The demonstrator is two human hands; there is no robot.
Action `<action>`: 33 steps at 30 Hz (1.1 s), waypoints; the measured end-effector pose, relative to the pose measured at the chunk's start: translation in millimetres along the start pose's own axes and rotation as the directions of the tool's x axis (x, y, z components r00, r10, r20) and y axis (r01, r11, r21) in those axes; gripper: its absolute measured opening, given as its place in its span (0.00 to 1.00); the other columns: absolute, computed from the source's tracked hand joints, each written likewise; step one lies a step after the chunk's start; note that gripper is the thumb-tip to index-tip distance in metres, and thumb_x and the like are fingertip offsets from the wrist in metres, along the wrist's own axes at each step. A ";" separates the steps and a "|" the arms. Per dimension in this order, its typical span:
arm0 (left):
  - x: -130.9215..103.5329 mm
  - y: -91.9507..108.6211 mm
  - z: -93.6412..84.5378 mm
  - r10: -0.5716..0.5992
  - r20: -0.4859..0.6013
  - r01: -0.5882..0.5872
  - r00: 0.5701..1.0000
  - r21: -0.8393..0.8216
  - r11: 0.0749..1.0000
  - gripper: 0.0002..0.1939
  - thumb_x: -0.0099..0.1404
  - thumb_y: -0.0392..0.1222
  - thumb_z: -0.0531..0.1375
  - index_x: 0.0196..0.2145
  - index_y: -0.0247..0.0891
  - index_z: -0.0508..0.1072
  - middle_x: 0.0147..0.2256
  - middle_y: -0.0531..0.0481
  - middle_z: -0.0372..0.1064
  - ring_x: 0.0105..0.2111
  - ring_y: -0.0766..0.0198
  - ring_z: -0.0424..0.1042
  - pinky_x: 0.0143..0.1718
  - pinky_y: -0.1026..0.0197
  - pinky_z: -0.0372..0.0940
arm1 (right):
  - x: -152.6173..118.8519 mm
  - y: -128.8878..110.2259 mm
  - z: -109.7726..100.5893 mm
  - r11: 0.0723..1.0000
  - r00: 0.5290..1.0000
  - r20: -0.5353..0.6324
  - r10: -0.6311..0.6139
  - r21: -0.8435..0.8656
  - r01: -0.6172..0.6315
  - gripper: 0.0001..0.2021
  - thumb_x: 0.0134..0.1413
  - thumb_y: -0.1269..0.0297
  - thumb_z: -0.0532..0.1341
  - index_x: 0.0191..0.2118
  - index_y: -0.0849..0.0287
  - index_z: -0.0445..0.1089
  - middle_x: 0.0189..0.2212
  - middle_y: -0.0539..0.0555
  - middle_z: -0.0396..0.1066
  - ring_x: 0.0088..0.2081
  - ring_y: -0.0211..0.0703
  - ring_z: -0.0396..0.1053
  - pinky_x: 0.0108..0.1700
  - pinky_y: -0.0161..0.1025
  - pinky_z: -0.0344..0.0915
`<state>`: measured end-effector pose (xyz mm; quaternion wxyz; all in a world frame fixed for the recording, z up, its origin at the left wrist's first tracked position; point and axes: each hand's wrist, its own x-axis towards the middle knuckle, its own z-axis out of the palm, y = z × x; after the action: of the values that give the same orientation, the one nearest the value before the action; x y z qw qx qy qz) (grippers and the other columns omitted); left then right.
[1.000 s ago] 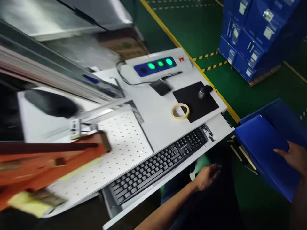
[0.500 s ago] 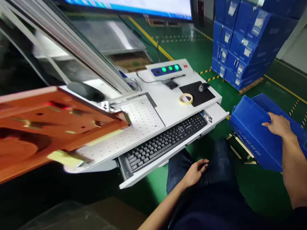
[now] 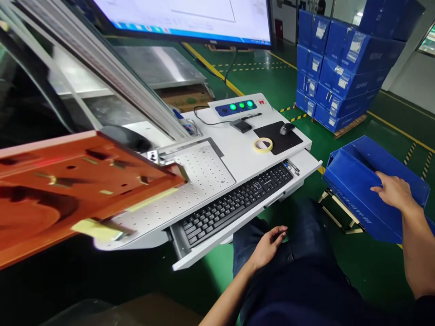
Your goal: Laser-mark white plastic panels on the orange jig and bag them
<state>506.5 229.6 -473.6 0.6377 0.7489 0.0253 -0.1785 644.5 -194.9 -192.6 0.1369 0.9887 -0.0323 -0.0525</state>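
Currently, a blue box (image 3: 360,190) sits at the right of the desk (image 3: 231,140), apart from it, above a pale frame (image 3: 345,209) whose lower part is partly covered by the box. The right hand (image 3: 392,190) lies on the box's upper panel, fingers by the edge of a flap; whether they grip that edge I cannot tell. Its inside is mostly hidden. Well apart from it, the left hand (image 3: 270,246) rests on the lap with loosely bent fingers, the palm turned out of sight.

The orange panel (image 3: 112,181) is cut off at the left edge and overlaps a perforated plate (image 3: 204,167); the monitor (image 3: 204,20) loses its top, and its screen content is unreadable. On the white desktop, a yellowish tape roll (image 3: 263,151) overlaps a black mouse pad (image 3: 285,144) carrying a mouse (image 3: 287,128). The keyboard (image 3: 238,201) fills the pulled-out tray (image 3: 217,244) below. Beyond, stacked blue cartons (image 3: 343,77) stand on a pallet (image 3: 351,126) over green floor (image 3: 258,77) with yellow lines.
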 end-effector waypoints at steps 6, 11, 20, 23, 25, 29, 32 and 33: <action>24.1 18.8 -5.3 0.019 -0.029 -0.021 0.999 -0.045 0.999 0.35 0.65 0.68 0.68 0.53 0.34 0.81 0.47 0.39 0.82 0.51 0.45 0.79 0.56 0.47 0.73 | -34.9 -37.7 24.3 0.990 0.992 0.012 -0.127 0.057 0.126 0.09 0.74 0.66 0.63 0.55 0.50 0.70 0.45 0.54 0.80 0.44 0.57 0.79 0.36 0.43 0.58; 42.9 52.0 9.6 0.081 0.044 -0.074 0.996 -0.145 0.987 0.39 0.69 0.71 0.64 0.63 0.37 0.76 0.55 0.36 0.80 0.58 0.43 0.78 0.62 0.42 0.73 | -75.1 -56.7 59.5 0.944 0.975 -0.001 -0.223 0.248 0.216 0.21 0.70 0.72 0.60 0.65 0.49 0.67 0.57 0.55 0.76 0.53 0.55 0.77 0.50 0.47 0.69; 37.6 77.0 121.0 -0.090 0.228 0.236 0.969 -0.769 0.594 0.30 0.70 0.61 0.71 0.59 0.38 0.73 0.53 0.35 0.80 0.49 0.48 0.84 0.52 0.45 0.81 | -146.5 -128.2 196.1 0.865 0.979 0.022 -0.204 0.472 0.170 0.40 0.72 0.56 0.63 0.82 0.51 0.48 0.82 0.56 0.32 0.81 0.67 0.31 0.79 0.72 0.37; 51.0 54.8 136.9 -0.225 0.200 0.298 0.954 -0.721 0.625 0.19 0.73 0.45 0.70 0.55 0.38 0.70 0.43 0.43 0.80 0.38 0.57 0.85 0.44 0.53 0.82 | -135.4 -114.9 225.0 0.849 0.986 0.011 -0.169 0.510 0.140 0.23 0.78 0.56 0.56 0.73 0.46 0.68 0.78 0.52 0.53 0.80 0.54 0.46 0.79 0.59 0.49; 63.1 39.1 139.5 -0.282 0.206 0.345 0.937 -0.665 0.662 0.13 0.76 0.39 0.67 0.54 0.36 0.70 0.39 0.45 0.78 0.35 0.58 0.84 0.41 0.55 0.81 | -117.6 -88.2 235.6 0.862 0.996 -0.001 -0.094 0.501 0.082 0.22 0.76 0.61 0.56 0.70 0.48 0.71 0.73 0.55 0.63 0.75 0.48 0.56 0.77 0.51 0.55; 87.4 21.1 140.7 -0.331 0.193 0.382 0.924 -0.541 0.750 0.12 0.79 0.42 0.64 0.54 0.33 0.74 0.42 0.47 0.77 0.36 0.60 0.80 0.39 0.56 0.81 | -74.3 -35.0 247.6 0.904 0.986 0.010 0.168 0.398 -0.158 0.48 0.55 0.58 0.76 0.77 0.57 0.58 0.76 0.69 0.52 0.77 0.68 0.50 0.77 0.65 0.48; 96.0 17.3 139.1 -0.329 0.181 0.375 0.927 -0.440 0.816 0.13 0.78 0.45 0.66 0.52 0.33 0.77 0.44 0.46 0.78 0.38 0.61 0.79 0.39 0.56 0.80 | -53.6 -26.0 255.1 0.916 0.965 0.011 0.262 0.312 -0.252 0.69 0.37 0.49 0.85 0.80 0.58 0.49 0.73 0.74 0.54 0.74 0.76 0.53 0.76 0.71 0.44; 95.7 16.6 137.4 -0.314 0.180 0.361 0.932 -0.410 0.838 0.13 0.77 0.46 0.66 0.51 0.33 0.77 0.44 0.46 0.78 0.38 0.61 0.79 0.40 0.56 0.79 | -51.1 -29.4 258.0 0.921 0.961 -0.007 0.278 0.287 -0.264 0.70 0.36 0.47 0.85 0.80 0.59 0.47 0.71 0.75 0.56 0.73 0.76 0.54 0.76 0.71 0.42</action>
<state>568.2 75.9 -503.5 0.7478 0.5602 0.1627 -0.3171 566.2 -231.7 -442.8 0.0009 0.9850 -0.1726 -0.0044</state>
